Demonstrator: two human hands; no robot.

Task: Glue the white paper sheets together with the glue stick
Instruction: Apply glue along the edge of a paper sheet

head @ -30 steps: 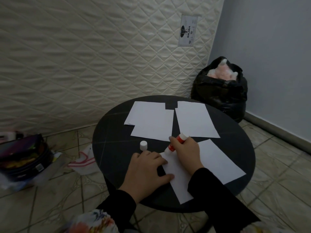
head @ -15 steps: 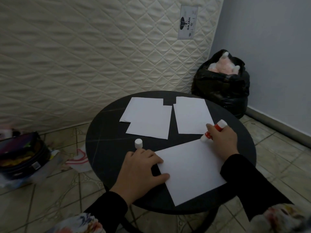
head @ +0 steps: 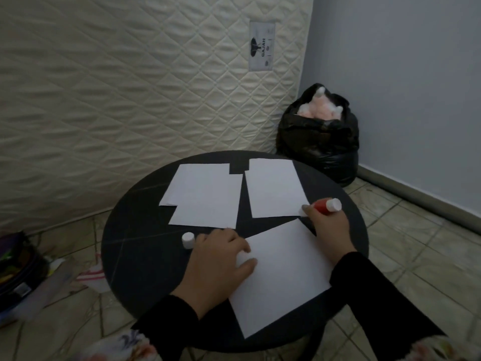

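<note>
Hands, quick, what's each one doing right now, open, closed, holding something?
Left hand: open, fingers pressing flat on the near paper sheet.
Right hand: closed around the glue stick, its tip at the sheet's far corner.

I see bare table (head: 135, 246) along the left edge; the white cap (head: 188, 239) stands there, sheets (head: 205, 196) cover the far half, and a black bag (head: 318, 142) crowds the far right edge

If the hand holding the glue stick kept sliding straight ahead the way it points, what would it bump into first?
The right hand with the glue stick points toward the table's far right. Its fingertips already sit at the near corner of the far right sheet; past that corner, probably only the black table rim. Depth is uncertain.
</note>
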